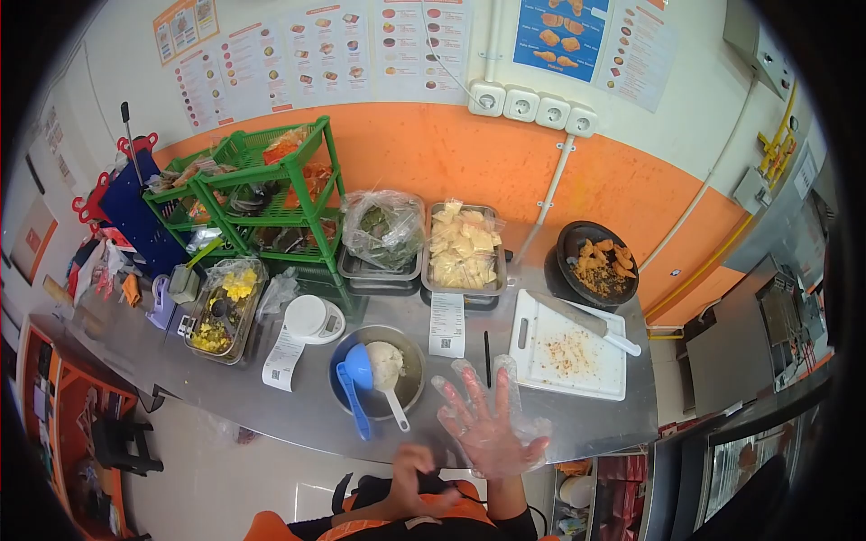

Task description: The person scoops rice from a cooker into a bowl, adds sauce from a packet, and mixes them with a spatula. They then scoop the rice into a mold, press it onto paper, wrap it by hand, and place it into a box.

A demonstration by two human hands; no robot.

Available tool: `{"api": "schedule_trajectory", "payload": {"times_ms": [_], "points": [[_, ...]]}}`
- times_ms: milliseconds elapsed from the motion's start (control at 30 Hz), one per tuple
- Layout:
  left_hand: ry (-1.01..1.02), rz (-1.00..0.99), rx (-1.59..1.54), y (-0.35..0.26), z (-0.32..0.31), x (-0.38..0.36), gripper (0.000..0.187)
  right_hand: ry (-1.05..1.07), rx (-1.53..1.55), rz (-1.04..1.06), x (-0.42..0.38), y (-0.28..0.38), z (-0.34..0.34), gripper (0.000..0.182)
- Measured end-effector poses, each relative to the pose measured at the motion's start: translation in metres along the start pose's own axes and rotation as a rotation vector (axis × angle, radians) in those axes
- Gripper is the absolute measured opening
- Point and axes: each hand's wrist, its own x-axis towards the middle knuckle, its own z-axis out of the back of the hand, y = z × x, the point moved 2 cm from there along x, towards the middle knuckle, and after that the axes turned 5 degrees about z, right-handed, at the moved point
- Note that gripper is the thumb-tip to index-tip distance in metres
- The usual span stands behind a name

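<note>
My right hand [494, 437] wears a clear plastic glove and is held up over the table's front edge, its fingers spread and holding nothing. Bare and slightly blurred, my left hand [410, 478] is beside it, lower down, with curled fingers apart and nothing seen between them. A metal bowl [413, 361] stands just beyond my hands, holding a white mound [387, 362], a blue scoop [358, 365] and a white-handled spoon [397, 410]. Right of the gloved hand lies a white cutting board [561, 365] with crumbs and a knife [586, 320]. A black pen-like stick [488, 358] lies between bowl and board.
Behind are a stone mortar [568, 248] with fried pieces, a tray [469, 290] of pale packets, bagged greens [383, 225] and a green rack [311, 207]. A white scale [315, 319], paper receipts [446, 325] and a container [244, 347] of yellow food are also on the table.
</note>
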Motion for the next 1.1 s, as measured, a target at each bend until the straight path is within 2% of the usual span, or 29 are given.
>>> {"api": "schedule_trajectory", "payload": {"times_ms": [33, 100, 133, 200, 233, 300, 333, 367, 433, 467, 533, 567, 633, 667, 733, 767, 833, 867, 933, 967, 1000, 1033, 1067, 1100], "points": [[0.106, -0.314, 0.345, -0.023, 0.003, 0.009, 0.034, 0.002, 0.001, 0.0, 0.001, -0.002, -0.003, 0.1], [0.164, -0.328, 0.451, -0.032, -0.012, 0.032, 0.033, 0.038, -0.216, -0.037, 0.005, -0.006, -0.012, 0.098], [0.222, -0.347, 0.558, -0.034, -0.019, 0.038, 0.033, 0.054, -0.215, -0.039, 0.005, -0.008, -0.009, 0.098], [0.241, -0.333, 0.523, -0.029, -0.017, 0.037, 0.027, -0.129, 0.01, -0.003, 0.003, -0.011, 0.008, 0.09], [0.274, -0.294, 0.476, -0.027, -0.017, 0.035, 0.022, -0.109, 0.013, -0.011, 0.002, -0.011, 0.012, 0.09], [0.233, -0.283, 0.411, -0.022, -0.012, 0.034, 0.018, -0.303, -0.173, 0.089, 0.001, -0.007, 0.024, 0.066], [0.209, -0.265, 0.336, -0.02, -0.009, 0.033, 0.015, -0.396, -0.161, 0.073, 0.002, -0.008, 0.022, 0.056], [0.19, -0.266, 0.349, -0.019, -0.007, 0.033, 0.015, -0.381, -0.151, 0.058, 0.003, -0.009, 0.023, 0.056], [0.353, -0.295, 0.419, -0.017, -0.006, 0.027, 0.014, -0.313, -0.11, 0.083, 0.003, -0.012, 0.023, 0.057], [0.338, -0.284, 0.428, -0.014, -0.003, 0.024, 0.014, -0.31, -0.1, 0.066, 0.003, -0.014, 0.02, 0.057], [0.375, -0.258, 0.396, -0.007, 0.003, 0.021, 0.014, -0.579, -0.087, -0.133, 0.005, -0.021, 0.018, 0.06], [0.365, -0.251, 0.4, -0.005, 0.007, 0.019, 0.014, -0.577, -0.083, -0.145, 0.008, -0.026, 0.018, 0.06], [0.371, -0.295, 0.427, -0.004, 0.018, 0.016, 0.014, -0.39, -0.279, -0.241, 0.015, -0.039, 0.014, 0.066], [0.366, -0.291, 0.429, -0.006, 0.025, 0.015, 0.014, -0.389, -0.276, -0.247, 0.021, -0.045, 0.01, 0.066], [0.327, -0.323, 0.563, -0.01, 0.043, 0.017, 0.015, -0.432, -0.57, -0.159, 0.041, -0.056, 0.001, 0.07], [0.321, -0.329, 0.568, -0.011, 0.053, 0.02, 0.015, -0.422, -0.569, -0.158, 0.053, -0.065, -0.002, 0.07], [0.252, -0.243, 0.447, -0.016, 0.078, 0.028, 0.016, -0.147, -0.352, -0.287, 0.081, -0.09, -0.016, 0.072], [0.25, -0.251, 0.449, -0.022, 0.093, 0.032, 0.016, -0.1, -0.45, -0.464, 0.096, -0.104, -0.028, 0.076], [0.056, -0.234, 0.505, -0.046, 0.133, 0.043, 0.029, 0.082, -0.713, -0.362, 0.136, -0.141, -0.051, 0.075], [0.056, -0.251, 0.505, -0.05, 0.152, 0.043, 0.029, 0.194, -0.836, -0.407, 0.166, -0.168, -0.047, 0.069], [-0.157, -0.219, 0.473, -0.052, 0.177, 0.041, 0.029, 0.303, -0.959, -0.45, 0.199, -0.197, -0.042, 0.064], [-0.365, -0.185, 0.434, -0.052, 0.206, 0.037, 0.03, 0.413, -1.234, -0.262, 0.236, -0.214, -0.055, 0.055], [-0.335, -0.22, 0.514, -0.051, 0.238, 0.029, 0.038, 0.516, -1.502, -0.058, 0.27, -0.233, -0.068, 0.047], [-0.301, -0.26, 0.594, -0.048, 0.267, 0.022, 0.047, 0.436, -1.71, 0.192, 0.302, -0.261, -0.06, 0.038]]}}
